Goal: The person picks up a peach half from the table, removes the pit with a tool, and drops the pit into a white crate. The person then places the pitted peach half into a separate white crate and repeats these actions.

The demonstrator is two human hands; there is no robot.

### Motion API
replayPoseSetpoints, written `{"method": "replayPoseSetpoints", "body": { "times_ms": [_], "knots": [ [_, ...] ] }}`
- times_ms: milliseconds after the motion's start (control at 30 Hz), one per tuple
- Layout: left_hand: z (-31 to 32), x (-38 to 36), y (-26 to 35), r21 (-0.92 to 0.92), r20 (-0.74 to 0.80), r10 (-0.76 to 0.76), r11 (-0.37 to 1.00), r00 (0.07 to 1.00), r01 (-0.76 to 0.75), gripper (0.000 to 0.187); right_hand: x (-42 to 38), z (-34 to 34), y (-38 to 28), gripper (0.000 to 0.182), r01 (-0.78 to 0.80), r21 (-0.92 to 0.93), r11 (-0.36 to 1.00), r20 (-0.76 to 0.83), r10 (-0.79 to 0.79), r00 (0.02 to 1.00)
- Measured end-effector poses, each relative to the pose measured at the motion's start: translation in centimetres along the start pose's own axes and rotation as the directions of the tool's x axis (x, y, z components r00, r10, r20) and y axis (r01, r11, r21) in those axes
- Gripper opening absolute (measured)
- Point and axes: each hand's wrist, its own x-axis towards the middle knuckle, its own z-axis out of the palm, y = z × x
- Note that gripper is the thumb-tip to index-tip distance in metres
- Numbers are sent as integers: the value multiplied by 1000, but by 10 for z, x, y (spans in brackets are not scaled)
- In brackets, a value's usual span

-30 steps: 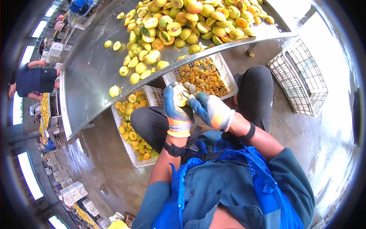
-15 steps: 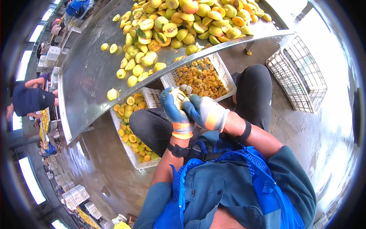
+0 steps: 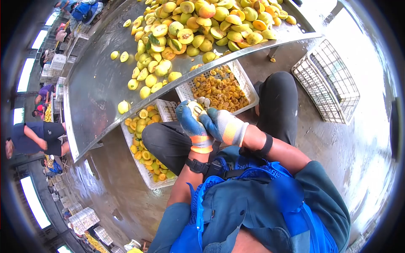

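Note:
Both hands wear blue, white and orange gloves and meet above my lap. My left hand (image 3: 192, 123) is curled round a pale yellow fruit half (image 3: 195, 108). Against the fruit's near side, my right hand (image 3: 223, 125) is closed, with a small curved metal edge at the fruit; the rest of that tool is hidden in the fingers. Beyond the hands stands a white crate (image 3: 253, 98) of small orange-brown pieces (image 3: 219, 87). Yellow fruit halves (image 3: 154, 158) fill another white crate (image 3: 145, 179) at the lower left. Many more fruits (image 3: 185, 36) are heaped on the metal table.
The metal table (image 3: 90, 95) has a raised front edge just beyond my knees. An upright white crate (image 3: 327, 82) stands on the wet floor at the right. At the far left a person (image 3: 36, 137) in dark clothes stands, with stacked crates (image 3: 84, 220) farther off.
The view has shifted slightly. My hands stay together round the fruit with little movement. The person at the left has changed posture and an arm now hangs differently.

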Motion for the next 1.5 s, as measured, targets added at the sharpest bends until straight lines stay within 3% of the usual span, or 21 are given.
{"method": "replayPoseSetpoints", "body": {
  "times_ms": [133, 167, 267, 333, 500, 733, 833, 867, 933, 967, 1000, 1067, 1133, 1200, 1267, 1300, 1367, 1400, 1433, 1467, 1500],
  "knots": [
    [-18, 15, -9, 101, 17, 138, 985, 990, -139, 26, -5, 15, 6, 40, 37, 20, 999, -123, -35, 992],
    [-17, 13, -7, 78, 5, 133, 988, 991, -133, 27, -5, 16, 7, 40, 101, 27, 995, -127, -97, 987],
    [-8, 4, -1, 24, 29, 100, 995, 995, -101, 27, -5, 21, 8, 38, 44, 63, 997, -156, -34, 987],
    [-7, -4, 6, 7, 105, 90, 996, 990, -91, 26, -6, 19, 5, 37, 40, 78, 996, -130, -29, 991],
    [-6, -8, 7, 33, 118, 112, 993, 987, -117, 22, -4, 14, 4, 39, 29, 110, 994, -88, -19, 996],
    [-24, 8, -9, 15, 169, 94, 995, 981, -98, 27, -3, -3, 0, 44, 49, -24, 999, 44, -48, 998],
    [-14, 6, -6, 55, 69, 55, 997, 996, -59, 27, 1, 7, 10, 45, 37, -19, 999, 13, -37, 999],
    [-17, 7, -9, 220, 112, 211, 947, 971, -232, 27, 0, 6, 6, 45, -11, 74, 997, 26, 9, 1000],
    [-30, 8, -14, 490, 274, 470, 682, 839, -542, 27, -2, 3, -4, 45, -104, 260, 960, 57, 92, 994],
    [-20, 0, -9, 318, 145, 336, 875, 931, -365, 27, -3, 5, 3, 46, 21, 122, 992, -5, -20, 1000],
    [-24, 5, -9, 278, 122, 231, 926, 965, -256, 26, -5, 2, 2, 47, 9, 49, 999, 0, -9, 1000],
    [-11, -8, -2, 188, 106, 143, 969, 984, -161, 29, -1, -3, 11, 50, 31, 117, 993, 119, -45, 992],
    [-9, -1, 0, 15, 172, -86, 996, 981, 85, 32, -7, -4, 1, 53, -84, 147, 986, 73, 74, 995],
    [-7, 2, 2, -6, 212, -132, 991, 968, 136, 29, -6, 6, 12, 57, -116, 89, 989, 14, 115, 993],
    [-4, 8, -11, 162, 162, -67, 986, 985, 40, 28, -5, -5, 23, 55, -40, -41, 998, 3, 40, 999],
    [-10, 10, -15, 329, 264, 106, 924, 959, -193, 28, -10, -13, 18, 54, -38, -84, 996, -10, 37, 999],
    [-17, 17, -22, 503, 534, 361, 591, 764, -631, 28, -27, -32, 3, 53, -135, -115, 984, -76, 126, 989],
    [-23, 20, -14, 464, 573, 359, 598, 737, -653, 35, -34, -35, 7, 53, -142, -119, 983, -113, 129, 985],
    [-30, 20, 1, 322, 518, 50, 913, 854, -249, 35, -39, -35, 13, 53, -147, -117, 982, -147, 130, 981],
    [-33, 20, 20, 140, 527, -281, 960, 802, 244, 36, -41, -32, 20, 54, -150, -113, 982, -183, 128, 975],
    [-62, 41, 9, 225, 463, -492, 870, 737, 440, 50, -38, -26, 36, 59, -154, -132, 979, -222, 122, 967]
  ]
}}
